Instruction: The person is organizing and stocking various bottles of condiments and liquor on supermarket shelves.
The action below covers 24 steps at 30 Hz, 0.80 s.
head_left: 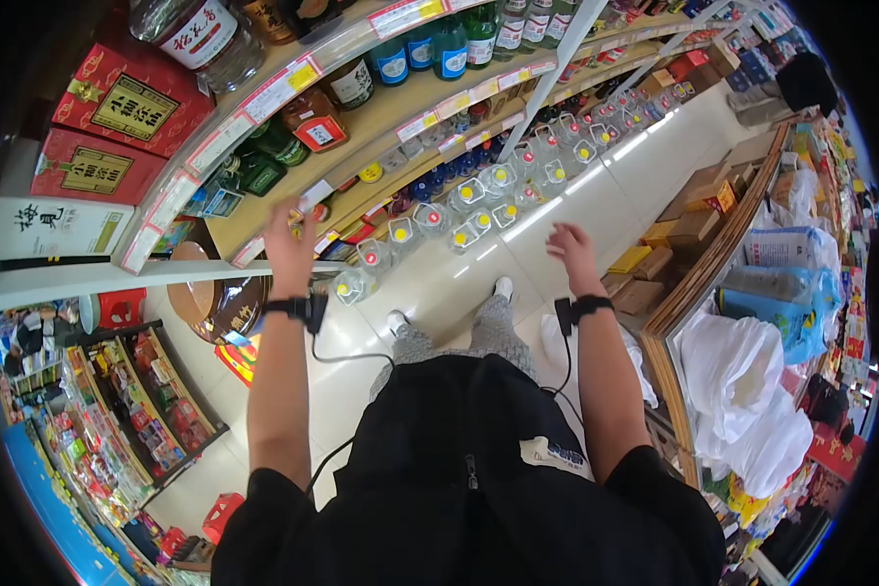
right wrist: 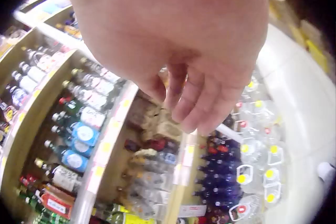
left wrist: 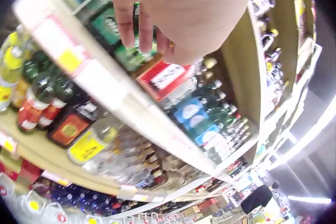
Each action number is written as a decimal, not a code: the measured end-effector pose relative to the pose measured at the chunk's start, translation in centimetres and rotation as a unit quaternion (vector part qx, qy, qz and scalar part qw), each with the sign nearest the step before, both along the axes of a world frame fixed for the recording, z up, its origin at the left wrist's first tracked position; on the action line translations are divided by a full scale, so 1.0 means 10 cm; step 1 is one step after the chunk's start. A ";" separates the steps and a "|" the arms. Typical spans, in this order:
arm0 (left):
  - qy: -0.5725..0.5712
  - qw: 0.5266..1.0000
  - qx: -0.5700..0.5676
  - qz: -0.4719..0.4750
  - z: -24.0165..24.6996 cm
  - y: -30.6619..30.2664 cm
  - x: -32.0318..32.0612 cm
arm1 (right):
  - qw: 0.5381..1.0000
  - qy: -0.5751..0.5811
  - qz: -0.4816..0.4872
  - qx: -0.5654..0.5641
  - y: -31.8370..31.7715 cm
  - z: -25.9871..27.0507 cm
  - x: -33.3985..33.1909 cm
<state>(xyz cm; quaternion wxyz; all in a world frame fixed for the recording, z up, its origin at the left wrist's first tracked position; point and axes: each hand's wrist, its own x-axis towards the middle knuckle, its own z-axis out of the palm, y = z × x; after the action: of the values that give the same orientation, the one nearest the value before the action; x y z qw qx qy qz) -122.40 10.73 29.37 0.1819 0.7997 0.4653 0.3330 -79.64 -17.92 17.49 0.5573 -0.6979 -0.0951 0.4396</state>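
Observation:
My left hand is raised beside the curved liquor shelf. In the left wrist view the fingers of the left hand hang loosely, in front of green boxes and a red box; no object shows in them, and I cannot tell whether they touch anything. My right hand hovers over the aisle floor with its fingers loosely bent. From the right wrist, that hand holds nothing, and shelves with blue-labelled bottles stand beyond it.
Large clear jugs with yellow caps line the floor along the shelf. A brown jar stands at the left. At the right, a wooden-edged display bears boxes and white bags. Another person is farther down the aisle.

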 end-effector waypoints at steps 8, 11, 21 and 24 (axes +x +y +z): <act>0.206 0.945 0.205 0.153 0.71 0.71 0.99 | 0.955 -0.136 0.200 0.173 1.55 1.09 0.09; 0.218 0.947 0.219 0.083 0.59 0.97 0.98 | 0.917 -0.212 0.269 0.207 2.07 1.48 -0.13; 0.277 0.948 0.094 0.126 0.69 1.12 1.02 | 0.669 -0.635 0.255 0.289 3.92 1.81 -1.13; 0.184 0.970 0.130 0.089 0.54 1.22 0.96 | 0.661 -0.649 0.236 0.295 4.23 1.88 -1.28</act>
<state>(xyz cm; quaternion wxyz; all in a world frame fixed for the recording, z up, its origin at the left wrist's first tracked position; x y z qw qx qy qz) -112.76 22.88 34.75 -0.0426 0.8193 0.5128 0.2528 -92.40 24.38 36.32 0.4088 -0.5595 -0.7185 -0.0593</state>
